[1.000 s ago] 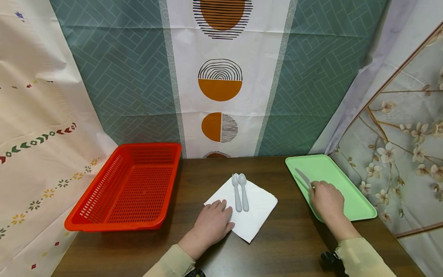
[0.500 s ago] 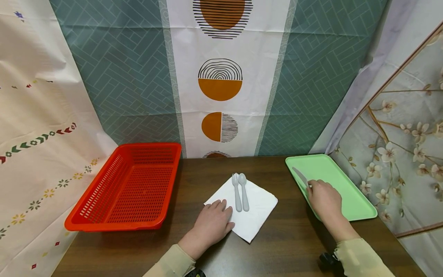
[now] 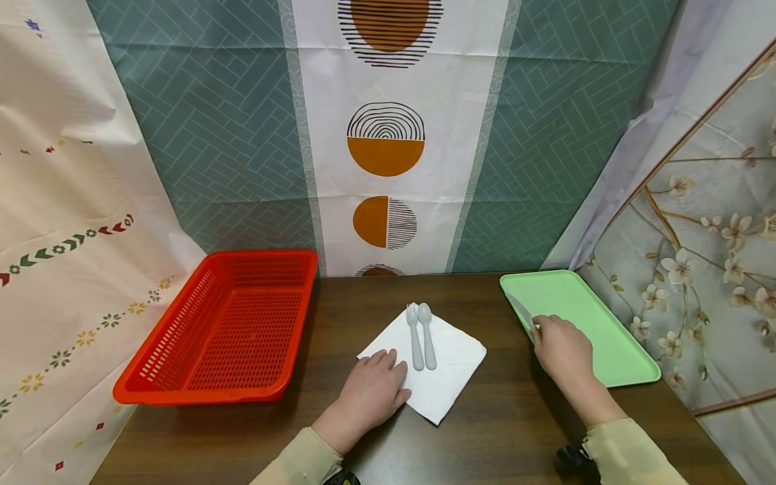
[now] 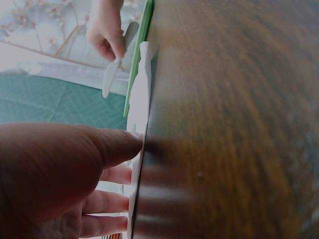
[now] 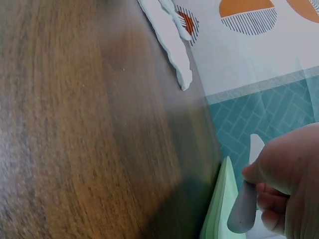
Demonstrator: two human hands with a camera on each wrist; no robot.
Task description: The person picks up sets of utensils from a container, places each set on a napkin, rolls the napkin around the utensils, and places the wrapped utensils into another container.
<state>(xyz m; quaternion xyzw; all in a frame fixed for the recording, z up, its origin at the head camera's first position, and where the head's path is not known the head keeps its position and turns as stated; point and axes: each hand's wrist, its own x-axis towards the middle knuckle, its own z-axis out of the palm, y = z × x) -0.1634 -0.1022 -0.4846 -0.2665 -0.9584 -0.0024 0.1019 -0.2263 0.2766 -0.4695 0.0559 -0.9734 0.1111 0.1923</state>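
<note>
My right hand (image 3: 565, 351) pinches a grey plastic knife (image 3: 520, 311) over the left side of a light green tray (image 3: 612, 343). In the right wrist view the thumb and curled fingers hold the knife (image 5: 243, 208) at its handle, whose rounded end sticks out below. The blade points away and to the left in the head view. My left hand (image 3: 371, 391) rests with fingers extended on the left corner of a folded white napkin (image 3: 451, 367). A grey fork (image 3: 415, 340) and a grey spoon (image 3: 428, 340) lie side by side on that napkin, just beyond the fingertips.
A red slotted basket (image 3: 289, 357) stands at the left of the brown wooden table (image 3: 485, 438). Patterned cloths (image 3: 242, 135) hang behind and at both sides, the right one close beside the tray.
The right hand has moved a little left with the knife, from over the tray toward its left rim. The left hand, napkin, fork and spoon stay where they were.
</note>
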